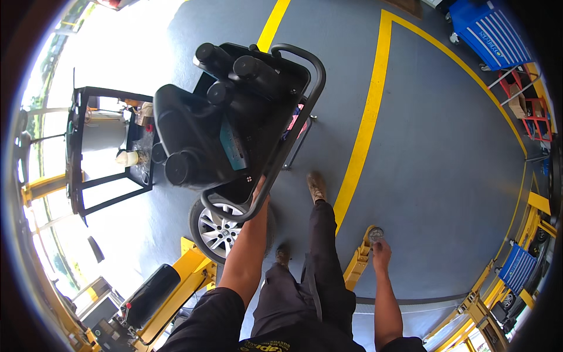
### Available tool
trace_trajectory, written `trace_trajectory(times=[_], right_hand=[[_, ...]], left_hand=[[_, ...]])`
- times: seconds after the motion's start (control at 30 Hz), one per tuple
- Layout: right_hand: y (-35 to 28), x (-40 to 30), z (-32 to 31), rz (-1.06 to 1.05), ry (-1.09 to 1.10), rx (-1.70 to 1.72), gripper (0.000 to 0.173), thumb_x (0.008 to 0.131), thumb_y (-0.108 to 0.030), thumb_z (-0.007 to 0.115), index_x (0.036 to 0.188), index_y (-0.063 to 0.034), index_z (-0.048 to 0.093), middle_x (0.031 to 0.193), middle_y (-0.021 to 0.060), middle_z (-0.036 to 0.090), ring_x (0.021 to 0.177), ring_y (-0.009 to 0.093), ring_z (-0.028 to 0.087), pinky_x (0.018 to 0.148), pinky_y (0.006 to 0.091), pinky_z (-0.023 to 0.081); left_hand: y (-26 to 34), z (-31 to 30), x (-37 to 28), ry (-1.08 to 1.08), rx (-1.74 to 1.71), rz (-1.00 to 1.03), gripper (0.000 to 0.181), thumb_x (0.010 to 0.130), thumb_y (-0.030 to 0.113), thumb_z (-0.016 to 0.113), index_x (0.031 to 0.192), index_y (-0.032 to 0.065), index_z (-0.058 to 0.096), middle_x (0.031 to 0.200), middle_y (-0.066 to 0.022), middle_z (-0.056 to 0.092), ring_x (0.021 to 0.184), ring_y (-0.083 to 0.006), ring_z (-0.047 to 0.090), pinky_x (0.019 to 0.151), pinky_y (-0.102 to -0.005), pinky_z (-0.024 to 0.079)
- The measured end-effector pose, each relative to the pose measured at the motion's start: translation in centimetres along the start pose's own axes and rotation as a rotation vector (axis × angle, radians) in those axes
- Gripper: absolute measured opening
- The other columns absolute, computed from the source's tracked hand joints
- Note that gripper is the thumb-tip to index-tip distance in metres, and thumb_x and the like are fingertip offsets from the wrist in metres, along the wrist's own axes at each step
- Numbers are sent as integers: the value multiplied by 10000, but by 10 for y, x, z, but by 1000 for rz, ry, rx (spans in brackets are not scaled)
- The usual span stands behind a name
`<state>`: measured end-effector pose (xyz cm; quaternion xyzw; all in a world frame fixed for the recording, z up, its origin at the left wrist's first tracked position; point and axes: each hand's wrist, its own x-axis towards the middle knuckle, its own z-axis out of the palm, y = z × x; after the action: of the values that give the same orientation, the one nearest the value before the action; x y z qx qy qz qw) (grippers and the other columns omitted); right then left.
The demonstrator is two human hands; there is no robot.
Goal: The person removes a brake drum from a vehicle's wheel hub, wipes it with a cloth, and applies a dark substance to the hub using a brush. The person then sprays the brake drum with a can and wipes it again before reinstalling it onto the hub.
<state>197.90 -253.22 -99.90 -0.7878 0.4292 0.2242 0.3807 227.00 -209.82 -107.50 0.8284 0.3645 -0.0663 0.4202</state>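
My left hand reaches up to the lower end of a black equipment top with round cups and a bent tubular handle. The handle and casing hide most of its fingers, so its grip cannot be told. Below that arm, a tyre on a silver alloy wheel is partly covered by the equipment and forearm. My right hand hangs low at the right, fingers curled; whether anything small is between them cannot be told. In the view it overlaps the round pad of a yellow lift arm.
Another yellow lift arm lies lower left. A black metal-framed stand holds a white container at the left. Yellow lines cross the grey floor. Blue tool cabinets and red shelving stand at the right.
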Motion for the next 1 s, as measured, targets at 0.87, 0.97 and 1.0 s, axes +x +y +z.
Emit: trace_trajectory(times=[0.87, 0.97, 1.0], right_hand=[[-244, 88, 63, -420, -413, 24, 343, 1075, -257, 685, 1282, 13, 728, 1064, 113, 756, 912, 175, 706, 803, 326, 571], [-265, 88, 129, -435, -584, 228, 416, 1068, -332, 703, 1326, -6, 692, 1115, 88, 742, 936, 156, 699, 833, 315, 564], [-296, 64, 147, -259, -643, 407, 426, 1054, -356, 718, 1321, -26, 685, 1108, 78, 736, 937, 153, 698, 840, 316, 564]], left_hand=[[36, 35, -20, 248, -76, 118, 594, 991, 390, 752, 1417, -3, 617, 1206, -223, 758, 1121, -395, 726, 1004, -481, 542], [42, 6, -96, 170, -78, 233, 629, 989, 415, 771, 1427, -6, 608, 1210, -222, 757, 1120, -396, 725, 1003, -485, 542], [33, -10, -129, -16, -165, -18, 663, 969, 435, 795, 1401, -30, 606, 1230, -247, 746, 1126, -403, 727, 992, -481, 549]])
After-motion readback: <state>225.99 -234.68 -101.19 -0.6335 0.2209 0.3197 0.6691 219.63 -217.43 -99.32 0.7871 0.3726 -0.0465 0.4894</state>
